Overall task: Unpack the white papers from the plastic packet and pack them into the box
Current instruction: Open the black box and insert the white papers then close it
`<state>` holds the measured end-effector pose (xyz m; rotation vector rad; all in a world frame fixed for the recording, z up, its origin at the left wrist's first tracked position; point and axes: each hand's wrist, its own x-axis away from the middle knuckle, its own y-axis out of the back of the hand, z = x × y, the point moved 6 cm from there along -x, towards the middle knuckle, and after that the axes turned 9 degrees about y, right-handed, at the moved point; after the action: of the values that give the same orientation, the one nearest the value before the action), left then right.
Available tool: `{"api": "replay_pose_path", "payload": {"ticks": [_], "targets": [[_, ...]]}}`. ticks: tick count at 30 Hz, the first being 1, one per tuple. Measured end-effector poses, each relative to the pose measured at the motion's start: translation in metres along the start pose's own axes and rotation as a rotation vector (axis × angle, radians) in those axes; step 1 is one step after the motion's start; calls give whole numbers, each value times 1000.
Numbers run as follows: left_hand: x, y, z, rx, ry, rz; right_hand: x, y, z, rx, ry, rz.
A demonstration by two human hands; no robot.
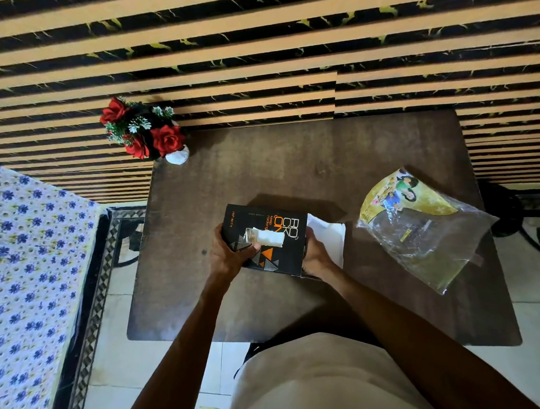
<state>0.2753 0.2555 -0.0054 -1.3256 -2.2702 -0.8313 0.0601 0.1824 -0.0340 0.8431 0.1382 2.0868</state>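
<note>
One head-worn wide-angle view looks steeply down and forward from above the person's lap. The worktop point(292, 171) fills the middle, close below; the striped wall point(251, 46) lies far, a bed point(26, 253) at left, floor point(119, 358) near.

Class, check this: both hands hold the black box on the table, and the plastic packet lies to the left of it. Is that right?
Not quite. The head view shows the plastic packet lying to the right of the black box, not the left. Both hands do hold the box on the table.
</note>
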Motion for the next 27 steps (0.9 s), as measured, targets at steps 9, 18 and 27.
{"api": "replay_pose_path", "payload": {"ticks": [9, 18, 27], "targets": [[-4, 0, 1, -85, -13, -1, 9, -2, -7, -41, 101, 72], [-10, 2, 6, -80, -30, -3, 23, 4, -4, 161, 235, -58], [-4, 1, -2, -129, -29, 10, 49, 13, -14, 1150, 1112, 66]]}}
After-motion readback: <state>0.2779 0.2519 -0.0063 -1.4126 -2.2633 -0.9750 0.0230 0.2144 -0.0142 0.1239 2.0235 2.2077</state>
